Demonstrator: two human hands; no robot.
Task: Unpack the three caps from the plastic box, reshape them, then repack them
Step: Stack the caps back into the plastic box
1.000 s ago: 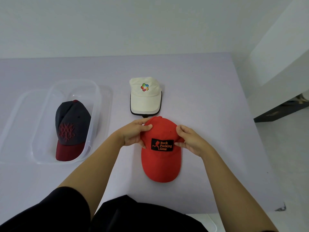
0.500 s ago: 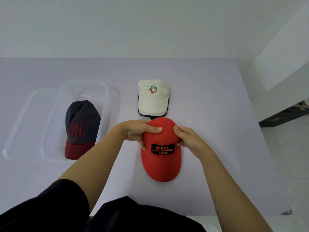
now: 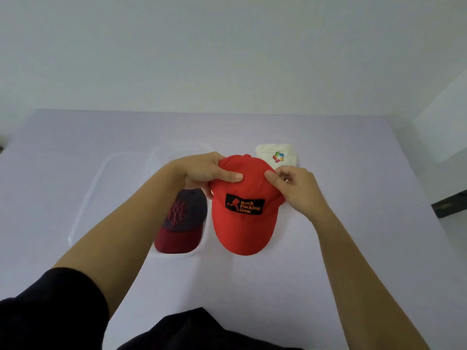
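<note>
I hold a red cap [image 3: 242, 223] with a black "Back Packing Gear" patch up off the table, brim toward me. My left hand [image 3: 204, 173] grips the crown's left side, thumb on top. The crown's right side is pinched by my right hand [image 3: 295, 188]. In the clear plastic box [image 3: 177, 152] lies a dark grey cap with a maroon brim [image 3: 180, 221], partly hidden by my left arm. A white cap [image 3: 276, 156] with a coloured logo rests on the table behind the red cap, its brim hidden.
The box's clear lid [image 3: 101, 188] lies flat to the left of the box. The lilac table [image 3: 353, 248] ends at a white wall behind and drops off at the right edge, where a dark object [image 3: 452, 200] shows on the floor.
Both hands have lifted the red cap off the table and carried it leftward, toward the box. The view has shifted, so the box and white cap now sit closer to the hands.
</note>
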